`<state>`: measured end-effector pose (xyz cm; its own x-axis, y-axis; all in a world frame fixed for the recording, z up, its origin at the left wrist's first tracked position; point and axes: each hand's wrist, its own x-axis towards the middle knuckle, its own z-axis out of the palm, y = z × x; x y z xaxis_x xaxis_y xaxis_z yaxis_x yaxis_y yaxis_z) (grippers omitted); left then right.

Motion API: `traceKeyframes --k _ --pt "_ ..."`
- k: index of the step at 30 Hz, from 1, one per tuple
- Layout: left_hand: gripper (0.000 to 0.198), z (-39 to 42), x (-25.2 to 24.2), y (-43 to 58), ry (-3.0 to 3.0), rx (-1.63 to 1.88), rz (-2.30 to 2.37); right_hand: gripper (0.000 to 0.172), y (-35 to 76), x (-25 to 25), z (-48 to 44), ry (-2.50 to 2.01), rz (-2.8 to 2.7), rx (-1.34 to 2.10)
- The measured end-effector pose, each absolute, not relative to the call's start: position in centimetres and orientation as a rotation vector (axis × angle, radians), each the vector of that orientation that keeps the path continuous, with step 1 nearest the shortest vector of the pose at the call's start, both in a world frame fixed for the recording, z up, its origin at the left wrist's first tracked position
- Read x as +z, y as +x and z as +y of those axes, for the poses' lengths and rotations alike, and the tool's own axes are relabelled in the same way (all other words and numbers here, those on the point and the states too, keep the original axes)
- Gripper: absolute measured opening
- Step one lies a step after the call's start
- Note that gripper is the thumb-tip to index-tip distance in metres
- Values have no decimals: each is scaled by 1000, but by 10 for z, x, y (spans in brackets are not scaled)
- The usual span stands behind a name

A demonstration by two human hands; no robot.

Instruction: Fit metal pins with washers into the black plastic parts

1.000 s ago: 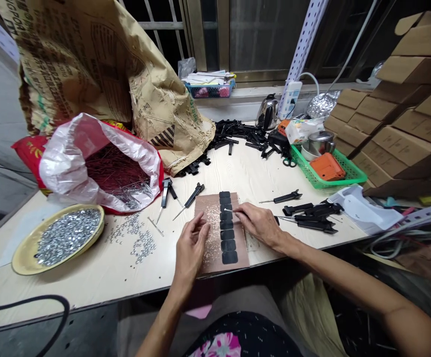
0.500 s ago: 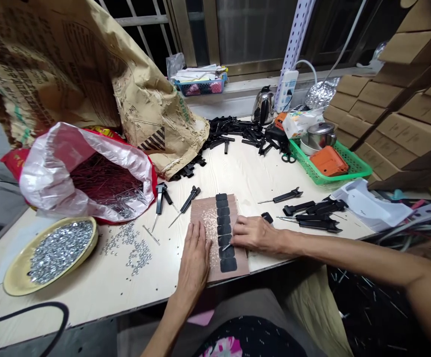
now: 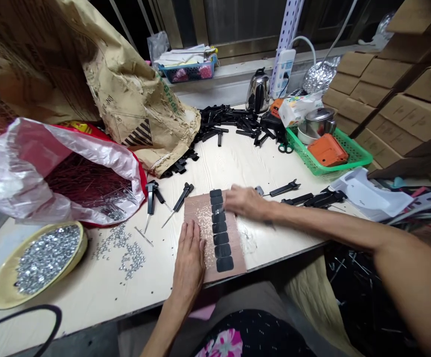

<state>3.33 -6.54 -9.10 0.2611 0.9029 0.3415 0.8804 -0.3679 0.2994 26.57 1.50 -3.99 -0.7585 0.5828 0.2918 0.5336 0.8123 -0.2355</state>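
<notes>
A brown board (image 3: 234, 258) lies near the table's front edge, with a column of several black rounded-square pads (image 3: 221, 239) on it. My left hand (image 3: 190, 253) rests flat on the board's left side, fingers stretched out together. Small pale grains (image 3: 204, 218) are scattered between that hand and the pads. My right hand (image 3: 247, 202), slightly blurred, is closed at the far part of the column. A small shiny tip shows by its fingers over a pad, but what they pinch cannot be made out.
On the left stand a yellow bowl of shiny little pieces (image 3: 47, 258) and a bag of thin metal pins (image 3: 85, 183). Black-handled tools (image 3: 180, 201) lie on both sides of the board. Black plastic parts (image 3: 233, 119), a green basket (image 3: 362, 161) and cardboard boxes (image 3: 397, 129) are farther back.
My right hand has moved away from me along the column, from the near pads to the far ones. My left hand stays flat on the board. The view has shifted slightly.
</notes>
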Motion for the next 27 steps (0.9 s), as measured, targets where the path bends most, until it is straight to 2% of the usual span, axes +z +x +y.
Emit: traceKeyframes --k 3,8,12,16,24,27 --pt "49 -66 -92 33 2455 712 1749 30 264 -42 16 -572 -2789 214" --pt "48 -65 -92 34 2448 743 1747 32 263 -47 20 -889 -2590 200" --pt "45 -65 -92 33 2444 757 1748 31 264 -50 15 -691 -2696 187" --pt "44 -64 -93 33 2436 756 1750 28 266 -56 10 -907 -2578 147" --pt "44 -62 -98 32 2418 797 1760 24 263 -64 -13 -857 -2593 3" --pt "44 -62 -100 32 2433 784 1769 23 262 -58 -25 -616 -2700 -59"
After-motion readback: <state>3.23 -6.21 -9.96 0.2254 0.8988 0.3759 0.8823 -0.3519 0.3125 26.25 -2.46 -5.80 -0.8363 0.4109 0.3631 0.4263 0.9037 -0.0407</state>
